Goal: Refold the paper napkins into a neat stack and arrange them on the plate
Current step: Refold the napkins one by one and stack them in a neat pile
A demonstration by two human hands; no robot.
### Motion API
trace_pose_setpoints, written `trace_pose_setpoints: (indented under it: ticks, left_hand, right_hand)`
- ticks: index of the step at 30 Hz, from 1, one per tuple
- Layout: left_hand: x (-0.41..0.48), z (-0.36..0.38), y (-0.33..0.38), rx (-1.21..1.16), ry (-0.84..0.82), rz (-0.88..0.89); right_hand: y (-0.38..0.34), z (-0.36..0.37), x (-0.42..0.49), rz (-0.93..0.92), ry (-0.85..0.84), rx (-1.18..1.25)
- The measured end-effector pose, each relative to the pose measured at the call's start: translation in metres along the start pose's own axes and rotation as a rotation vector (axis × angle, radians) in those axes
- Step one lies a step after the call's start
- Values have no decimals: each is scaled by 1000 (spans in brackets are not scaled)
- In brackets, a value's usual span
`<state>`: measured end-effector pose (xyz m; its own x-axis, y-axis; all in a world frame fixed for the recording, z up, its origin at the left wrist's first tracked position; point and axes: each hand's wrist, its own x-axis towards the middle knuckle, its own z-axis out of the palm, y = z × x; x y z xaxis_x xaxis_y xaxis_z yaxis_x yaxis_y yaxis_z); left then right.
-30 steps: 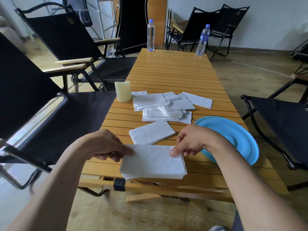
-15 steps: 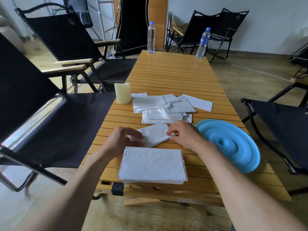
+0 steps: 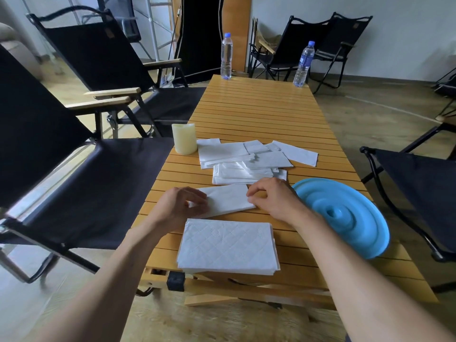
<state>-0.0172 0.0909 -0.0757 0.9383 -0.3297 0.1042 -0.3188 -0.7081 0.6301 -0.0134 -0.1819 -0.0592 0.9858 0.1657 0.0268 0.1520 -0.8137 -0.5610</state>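
Both hands are on a single folded napkin (image 3: 227,199) lying flat on the slatted wooden table (image 3: 259,112), between the neat stack (image 3: 227,245) at the near edge and the loose pile of napkins (image 3: 246,161) further up. The left hand (image 3: 177,206) has its fingers curled onto the napkin's left end, and the right hand (image 3: 274,196) pinches at the right edge with thumb and fingertips; both look closed lightly on the paper, though whether it is lifted at all or only pressed down cannot be told. The blue plate (image 3: 345,213) sits at the right edge of the table, just beside the right hand, with nothing on it, so the stacking is under way and the move to the plate is not yet done. This paper will likely be very light, soft and limp, prone to creasing and to sagging if held by one corner, and it could tear under a hard tug. Holding it at opposite short ends, close to the edges, should keep it flat. The finished stack is probably best gripped from both sides together, since its loose layers could slide apart. A candle (image 3: 184,138) stands near the pile
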Motion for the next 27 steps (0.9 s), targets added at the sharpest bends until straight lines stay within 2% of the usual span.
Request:
trace_pose_setpoints:
  ticks: [3,9,16,22,27]
  left_hand:
    - [-1,-3,0,21,-37,5]
    - [-1,-3,-1,55,-33,42]
    - [1,-3,-1,-3,-38,-22]
    - [0,-3,3,26,107,-43]
    - [0,-31,24,-153,220,12]
  right_hand:
    - [0,2,-2,-18,-89,-56]
    - [-2,3,0,-66,-70,-59]
    - [-2,5,1,-36,-11,3]
    - [-9,2,2,-52,68,44]
    - [-21,-4,2,-69,80,213]
